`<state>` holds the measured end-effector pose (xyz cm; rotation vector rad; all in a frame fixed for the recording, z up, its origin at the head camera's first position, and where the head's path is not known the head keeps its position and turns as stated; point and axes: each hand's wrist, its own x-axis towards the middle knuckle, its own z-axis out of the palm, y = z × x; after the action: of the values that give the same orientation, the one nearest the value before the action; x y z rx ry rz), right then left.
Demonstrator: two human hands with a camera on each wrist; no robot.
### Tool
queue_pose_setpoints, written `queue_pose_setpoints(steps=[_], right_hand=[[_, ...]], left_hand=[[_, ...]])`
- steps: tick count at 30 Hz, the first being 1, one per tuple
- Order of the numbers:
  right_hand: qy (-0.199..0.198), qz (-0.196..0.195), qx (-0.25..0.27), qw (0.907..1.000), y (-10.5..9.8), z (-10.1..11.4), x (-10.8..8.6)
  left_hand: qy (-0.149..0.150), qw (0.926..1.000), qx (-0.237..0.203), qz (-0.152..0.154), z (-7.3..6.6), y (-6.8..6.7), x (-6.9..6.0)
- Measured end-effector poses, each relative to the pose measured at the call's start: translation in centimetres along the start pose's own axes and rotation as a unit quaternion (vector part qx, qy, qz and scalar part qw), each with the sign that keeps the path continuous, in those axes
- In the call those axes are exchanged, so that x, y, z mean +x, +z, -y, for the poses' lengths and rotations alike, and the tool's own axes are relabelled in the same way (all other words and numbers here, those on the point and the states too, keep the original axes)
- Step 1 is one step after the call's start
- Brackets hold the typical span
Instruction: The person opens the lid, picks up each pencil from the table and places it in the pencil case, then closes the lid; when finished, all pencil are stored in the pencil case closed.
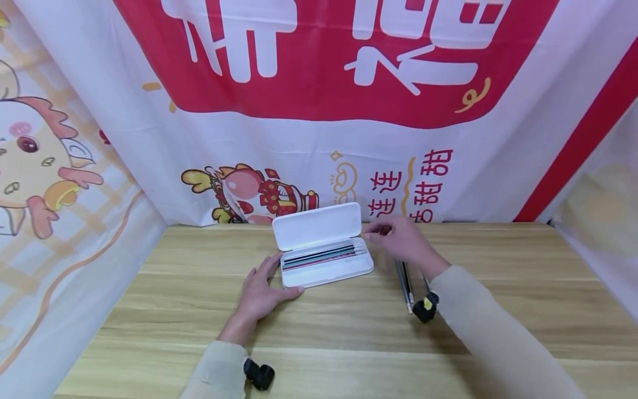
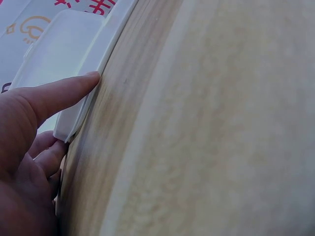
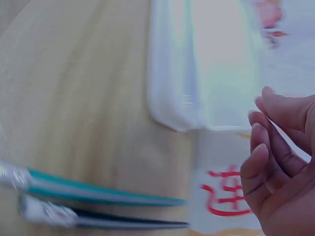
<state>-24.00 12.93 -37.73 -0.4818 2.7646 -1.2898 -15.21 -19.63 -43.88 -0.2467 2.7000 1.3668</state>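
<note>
A white pencil case (image 1: 329, 274) lies on the table with its lid (image 1: 319, 226) raised at the back. Inside it several pencils (image 1: 324, 255) lie lengthwise, black, teal and red among them. My left hand (image 1: 261, 293) holds the case's left end, thumb (image 2: 74, 91) on the front edge and fingers at the far side. Close to the right end of the lid is my right hand (image 1: 401, 238), its fingers (image 3: 258, 162) loosely bent with nothing seen between them; whether a fingertip touches the lid I cannot tell. Under the right wrist lie loose pencils (image 1: 405, 285), a teal one (image 3: 98, 189) and a black one (image 3: 108, 220).
The wood-grain table (image 1: 319, 349) reaches back to a printed cloth (image 1: 319, 144) with red and white lettering, which hangs right behind the case. Another cloth (image 1: 60, 138) with cartoon figures hangs on the left side. Both wrists carry small black cameras (image 1: 259, 374).
</note>
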Motion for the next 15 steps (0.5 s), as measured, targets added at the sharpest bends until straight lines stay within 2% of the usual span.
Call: queue_pose_setpoints(steps=[3, 8, 15], right_hand=[[0.022, -0.018, 0.019, 0.9994, -1.9, 0.6, -1.4], [0.083, -0.027, 0.07, 0.9937, -4.4, 0.4, -4.1], [0.112, -0.035, 0.117, 0.9861, -5.3, -1.8, -7.7]], left_hand=[[-0.001, 1.0, 0.006, 0.001, 0.0, 0.0, 0.0], [0.0, 0.9999, 0.015, 0.001, 0.0, -0.1, 0.1], [0.004, 0.9998, 0.017, 0.004, -0.1, 0.0, 0.1]])
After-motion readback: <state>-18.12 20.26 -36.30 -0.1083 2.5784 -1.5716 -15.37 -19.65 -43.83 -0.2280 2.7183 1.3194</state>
